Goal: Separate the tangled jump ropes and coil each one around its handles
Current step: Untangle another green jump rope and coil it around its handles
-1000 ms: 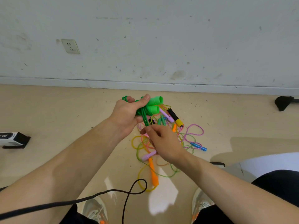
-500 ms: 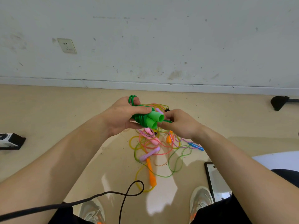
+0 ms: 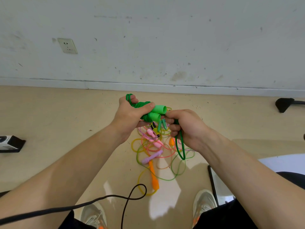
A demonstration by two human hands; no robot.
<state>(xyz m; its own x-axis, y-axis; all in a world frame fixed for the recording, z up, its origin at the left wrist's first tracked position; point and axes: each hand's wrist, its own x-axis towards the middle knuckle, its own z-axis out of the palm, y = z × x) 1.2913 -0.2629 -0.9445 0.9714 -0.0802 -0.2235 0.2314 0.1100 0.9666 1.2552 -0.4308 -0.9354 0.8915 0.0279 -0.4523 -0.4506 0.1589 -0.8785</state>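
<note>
My left hand (image 3: pixel 128 116) grips two green handles (image 3: pixel 155 113) held side by side, with green rope coiled round them. A short loop of that rope sticks out above my fingers. My right hand (image 3: pixel 186 128) grips the free green rope (image 3: pixel 179 146), and a loop of it hangs below my fist. Under both hands a tangle of jump ropes (image 3: pixel 158 151) lies on the floor: pink, yellow, light green and purple cords, with pink handles (image 3: pixel 152 135), a purple handle (image 3: pixel 151 157) and an orange handle (image 3: pixel 153 176).
A black cable (image 3: pixel 132 195) curls over the floor near my shoes (image 3: pixel 204 202). A phone or tablet (image 3: pixel 219 187) lies at the right. A small camera block (image 3: pixel 9 143) sits at the left, a black stand foot (image 3: pixel 283 104) far right. The wall with a socket (image 3: pixel 67 45) is ahead.
My right hand rose from the tangle to the green handles, then dropped slightly right and closed round the green rope, whose loop now hangs below it. My left hand kept its grip.
</note>
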